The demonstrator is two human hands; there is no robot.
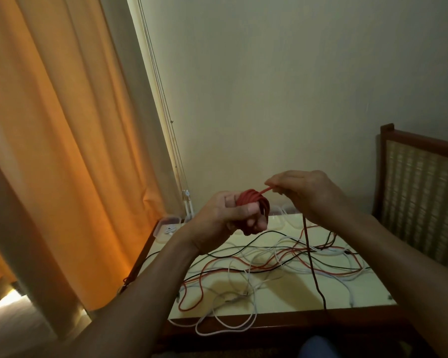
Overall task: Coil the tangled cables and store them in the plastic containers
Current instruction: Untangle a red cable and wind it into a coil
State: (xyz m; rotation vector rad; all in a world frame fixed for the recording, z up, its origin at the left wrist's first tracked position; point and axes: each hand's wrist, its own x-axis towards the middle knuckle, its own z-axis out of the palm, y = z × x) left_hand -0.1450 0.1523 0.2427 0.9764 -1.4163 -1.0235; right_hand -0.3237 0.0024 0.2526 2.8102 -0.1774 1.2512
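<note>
1. Right now my left hand [228,215] is wrapped, fingers and thumb, round the red coil [254,202], held up above the table [360,293].
2. My right hand [303,192] sits just to the right of the coil and a little higher, pinching the free strand [265,190] at the fingertips.
3. That short taut strand runs up and to the right from the top of the coil to my pinch. The next wrap, as I judge it, turns on that line, so the right hand is the one to carry the strand round the bundle.
4. Below my right hand the slack [311,259] drops almost straight down to the table and over its near edge. It looks dark in this light.
5. The rest of the tangled cables [256,264], red, white and black, lie crossed over one another on the tabletop beneath both hands. The slack may snag there as I draw it up.
6. One plastic container [166,228] stands at the far left corner of the table, nearer my left hand, with small pale items inside. More clear tubs [277,218] show behind my hands, mostly hidden.
7. I can read no brand, label or writing anywhere: not on the cables and not on the containers.
</note>
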